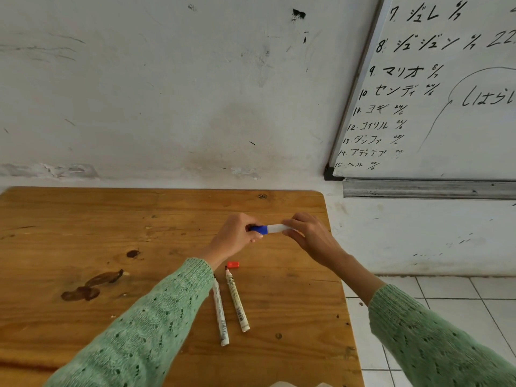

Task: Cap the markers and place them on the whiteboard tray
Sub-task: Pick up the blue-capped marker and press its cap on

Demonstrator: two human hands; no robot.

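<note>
Above the wooden table [83, 219] I hold a white marker [276, 228] level between both hands. My left hand [234, 237] pinches its blue cap [259, 229], which sits on the marker's left end. My right hand [310, 236] grips the white barrel's other end. Two uncapped white markers lie side by side on the table below my left wrist: one with a red tip [236, 301], and one [220, 314] whose tip is partly hidden by my sleeve. A loose red cap [233, 264] lies just above them. The metal whiteboard tray [427, 189] runs under the whiteboard [446, 107] at the right.
The table stands against a scuffed white wall, its right edge close to the tray's left end. Dark stains mark the tabletop at the left. White floor tiles [452, 303] show to the right of the table. The whiteboard carries handwritten lists.
</note>
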